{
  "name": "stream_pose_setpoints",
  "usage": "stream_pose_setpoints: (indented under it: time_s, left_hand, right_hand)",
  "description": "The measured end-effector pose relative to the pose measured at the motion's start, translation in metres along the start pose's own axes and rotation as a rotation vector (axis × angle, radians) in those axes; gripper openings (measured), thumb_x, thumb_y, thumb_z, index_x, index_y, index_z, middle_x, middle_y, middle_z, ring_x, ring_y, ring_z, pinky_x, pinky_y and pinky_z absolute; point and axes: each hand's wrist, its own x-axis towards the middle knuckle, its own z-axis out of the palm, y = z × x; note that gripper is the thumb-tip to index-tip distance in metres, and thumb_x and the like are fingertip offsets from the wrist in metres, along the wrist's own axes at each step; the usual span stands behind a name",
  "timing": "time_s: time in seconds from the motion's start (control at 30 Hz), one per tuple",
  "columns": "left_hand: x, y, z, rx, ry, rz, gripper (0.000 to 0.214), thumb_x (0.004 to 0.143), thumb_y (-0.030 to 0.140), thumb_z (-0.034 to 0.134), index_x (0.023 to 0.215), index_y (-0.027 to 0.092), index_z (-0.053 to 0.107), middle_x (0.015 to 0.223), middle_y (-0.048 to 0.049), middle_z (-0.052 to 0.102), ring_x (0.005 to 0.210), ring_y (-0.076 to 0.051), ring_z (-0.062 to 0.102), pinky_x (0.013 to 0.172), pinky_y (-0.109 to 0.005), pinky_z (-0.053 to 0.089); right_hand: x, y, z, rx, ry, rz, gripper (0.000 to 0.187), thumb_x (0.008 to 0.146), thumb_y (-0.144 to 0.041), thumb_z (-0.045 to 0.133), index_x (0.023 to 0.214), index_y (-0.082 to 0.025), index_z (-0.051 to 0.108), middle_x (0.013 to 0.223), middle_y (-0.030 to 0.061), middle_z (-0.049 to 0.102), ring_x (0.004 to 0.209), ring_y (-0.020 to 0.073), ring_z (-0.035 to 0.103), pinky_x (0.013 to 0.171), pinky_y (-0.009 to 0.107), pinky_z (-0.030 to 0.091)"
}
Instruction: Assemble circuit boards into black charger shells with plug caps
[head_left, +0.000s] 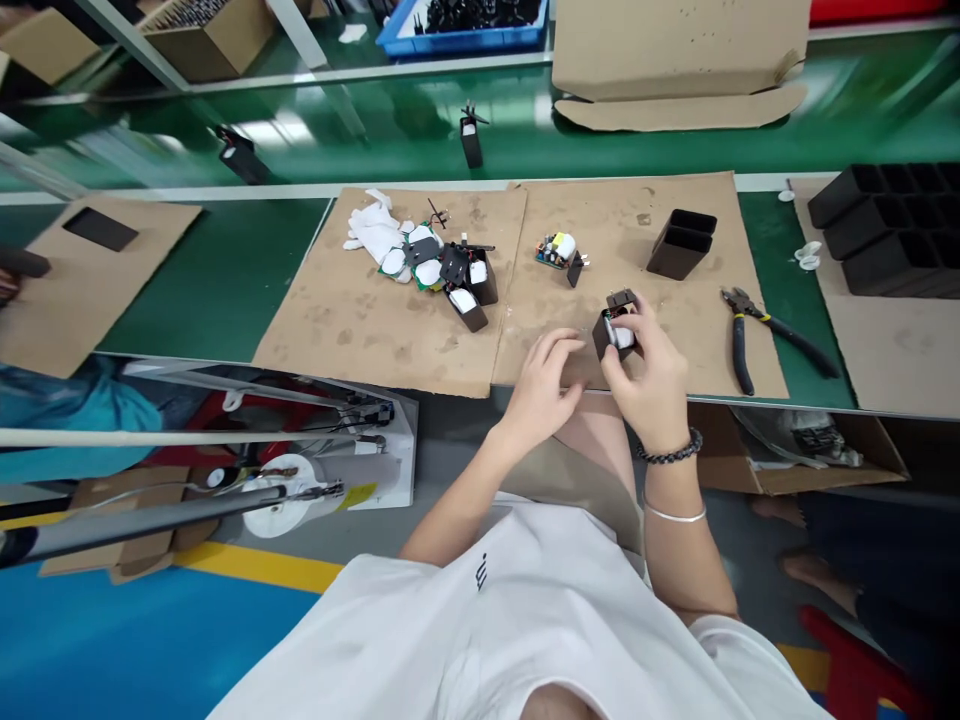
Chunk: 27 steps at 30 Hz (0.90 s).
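My right hand pinches a black plastic case, with a circuit board bearing a white part seated partly in its mouth. The case is near the front edge of the cardboard. Just left of it, my left hand rests with fingers bent and apart, holding nothing that I can see. Farther back lies a loose circuit board with yellow and white parts and a small black end piece. A pair of empty black cases stands to the right. Cutting pliers with black handles lie beyond my right hand.
White gloves and a cluster of circuit boards lie on the left cardboard, beside filled black cases. Rows of black cases stand far right. Behind runs a green conveyor belt carrying black units. A blue tray sits above.
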Motion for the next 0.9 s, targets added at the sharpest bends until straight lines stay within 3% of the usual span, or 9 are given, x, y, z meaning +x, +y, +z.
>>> stream_pose_setpoints:
  time_s: [0.1,0.2,0.33,0.47,0.6,0.77,0.9]
  left_hand:
    - [-0.012,-0.007,-0.02,0.099,0.078,-0.012,0.027,0.095,0.018,0.056,0.122,0.021,0.058,0.131,-0.0119,0.063,0.128,-0.024,0.06,0.113,-0.044,0.049]
    - [-0.02,-0.022,-0.027,0.203,0.197,-0.016,0.022,0.097,0.02,0.055,0.118,0.02,0.062,0.123,-0.011,0.068,0.121,-0.023,0.064,0.108,-0.041,0.052]
    - [-0.019,-0.04,-0.021,0.29,0.32,0.034,0.018,0.096,0.018,0.055,0.112,0.019,0.064,0.114,-0.0097,0.072,0.114,-0.022,0.069,0.101,-0.037,0.056]
    - [-0.015,-0.044,-0.011,0.359,0.427,0.084,0.018,0.095,0.016,0.055,0.11,0.019,0.064,0.109,-0.0092,0.074,0.107,-0.021,0.072,0.096,-0.035,0.057]
    - [-0.014,-0.044,-0.009,0.363,0.466,0.093,0.019,0.094,0.015,0.056,0.112,0.018,0.063,0.107,-0.0097,0.075,0.106,-0.021,0.073,0.094,-0.034,0.059]
    - [-0.014,-0.044,-0.01,0.344,0.479,0.08,0.022,0.094,0.014,0.056,0.115,0.018,0.062,0.108,-0.0103,0.074,0.107,-0.021,0.073,0.096,-0.034,0.059]
    - [-0.015,-0.045,-0.009,0.341,0.473,0.075,0.021,0.094,0.015,0.056,0.114,0.019,0.063,0.109,-0.0104,0.075,0.108,-0.022,0.073,0.098,-0.035,0.059]
  right_hand:
    - [-0.014,-0.004,0.011,-0.15,0.146,0.007,0.02,0.096,-0.021,0.058,0.113,-0.021,0.069,0.132,0.0151,0.07,0.122,0.028,0.069,0.099,0.04,0.059]
    - [-0.022,-0.001,0.02,-0.222,0.204,-0.027,0.023,0.096,-0.023,0.063,0.118,-0.021,0.069,0.128,0.0137,0.073,0.113,0.0256,0.074,0.093,0.035,0.062]
    - [-0.015,-0.002,0.012,-0.236,0.231,-0.114,0.026,0.092,-0.016,0.067,0.117,-0.021,0.071,0.117,0.0117,0.078,0.108,0.0235,0.076,0.09,0.031,0.064]
    - [-0.009,-0.01,-0.003,-0.239,0.283,-0.109,0.034,0.085,-0.011,0.075,0.117,-0.024,0.073,0.112,0.008,0.079,0.106,0.0237,0.077,0.091,0.032,0.065]
    - [-0.009,-0.006,-0.006,-0.192,0.189,-0.102,0.023,0.087,-0.014,0.072,0.108,-0.022,0.076,0.108,0.0084,0.08,0.099,0.0241,0.078,0.087,0.034,0.067]
    - [-0.009,0.003,-0.005,-0.226,0.23,-0.042,0.023,0.086,-0.019,0.075,0.108,-0.024,0.076,0.108,0.0065,0.08,0.102,0.025,0.077,0.091,0.037,0.066]
    - [-0.006,0.005,-0.006,-0.233,0.151,-0.021,0.011,0.09,-0.026,0.07,0.099,-0.023,0.077,0.098,0.0069,0.081,0.093,0.026,0.079,0.082,0.038,0.068]
